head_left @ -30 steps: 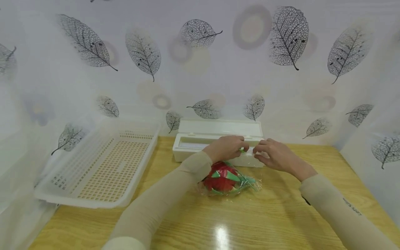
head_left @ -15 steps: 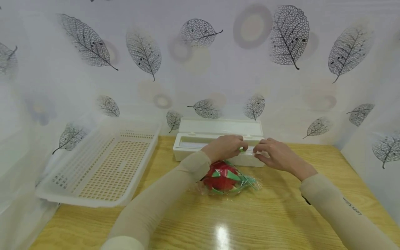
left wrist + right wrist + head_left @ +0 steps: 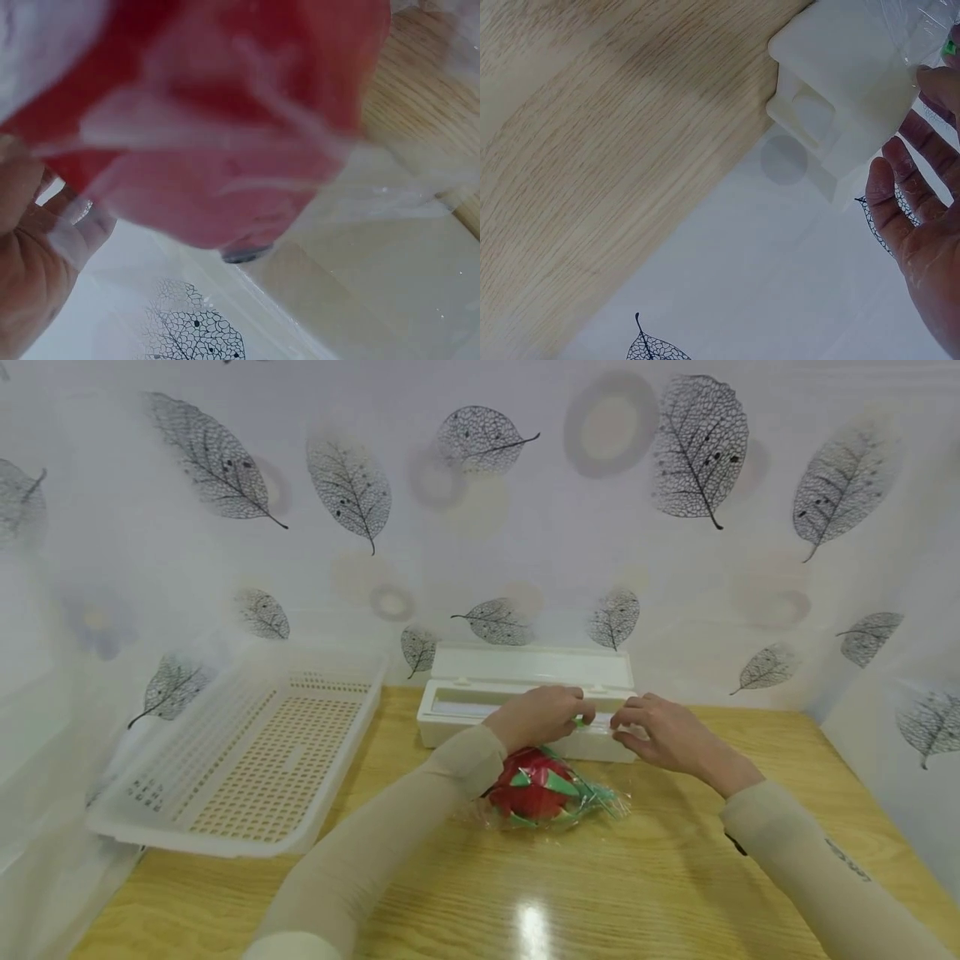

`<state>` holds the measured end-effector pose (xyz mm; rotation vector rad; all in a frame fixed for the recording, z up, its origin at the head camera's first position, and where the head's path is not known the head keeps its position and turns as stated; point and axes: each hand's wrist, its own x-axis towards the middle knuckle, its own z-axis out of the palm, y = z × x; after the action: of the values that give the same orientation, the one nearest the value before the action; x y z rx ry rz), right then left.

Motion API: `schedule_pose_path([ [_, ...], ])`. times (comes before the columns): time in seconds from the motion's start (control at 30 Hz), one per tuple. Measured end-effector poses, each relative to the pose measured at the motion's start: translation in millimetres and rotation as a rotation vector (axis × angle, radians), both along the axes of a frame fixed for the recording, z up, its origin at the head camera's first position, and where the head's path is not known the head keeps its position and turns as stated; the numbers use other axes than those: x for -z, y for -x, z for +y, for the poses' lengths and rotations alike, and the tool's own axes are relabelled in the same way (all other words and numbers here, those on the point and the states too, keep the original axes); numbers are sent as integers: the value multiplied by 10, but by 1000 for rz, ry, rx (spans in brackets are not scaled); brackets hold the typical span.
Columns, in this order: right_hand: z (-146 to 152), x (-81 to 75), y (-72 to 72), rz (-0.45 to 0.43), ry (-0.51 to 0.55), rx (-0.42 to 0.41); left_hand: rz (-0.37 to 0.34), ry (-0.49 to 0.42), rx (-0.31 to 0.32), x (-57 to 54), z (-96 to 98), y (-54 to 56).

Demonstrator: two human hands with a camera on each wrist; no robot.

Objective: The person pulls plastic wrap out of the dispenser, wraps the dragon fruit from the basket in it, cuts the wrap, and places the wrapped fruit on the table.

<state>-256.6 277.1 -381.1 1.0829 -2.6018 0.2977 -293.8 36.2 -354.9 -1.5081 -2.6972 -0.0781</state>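
Note:
A long white cling film dispenser (image 3: 457,732) stands at the back of the table with its lid raised. My left hand (image 3: 538,717) bends over its open top, fingers curled at a small green piece (image 3: 580,722), probably the cutter slide. At the dispenser's right end my right hand (image 3: 671,732) pinches the edge of the clear cling film (image 3: 922,30). A red dragon fruit (image 3: 536,785) with green scales lies wrapped in film before the dispenser, below my left wrist. It fills much of the left wrist view, where part of the left hand (image 3: 37,247) shows beside it.
To the left stands a white perforated plastic basket (image 3: 347,768). A pale curtain (image 3: 465,543) printed with leaves hangs right behind the dispenser and along both sides. The wooden table (image 3: 637,885) has a shiny light spot at the front.

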Motion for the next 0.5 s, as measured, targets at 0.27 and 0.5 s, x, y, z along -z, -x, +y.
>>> schedule_pose_path([
  [0.27, 14, -3, 8, 14, 7, -3, -15, -12, 5, -37, 11, -20],
  [0.5, 18, 3, 6, 6, 16, -11, -28, -17, -8, -16, 15, -20],
])
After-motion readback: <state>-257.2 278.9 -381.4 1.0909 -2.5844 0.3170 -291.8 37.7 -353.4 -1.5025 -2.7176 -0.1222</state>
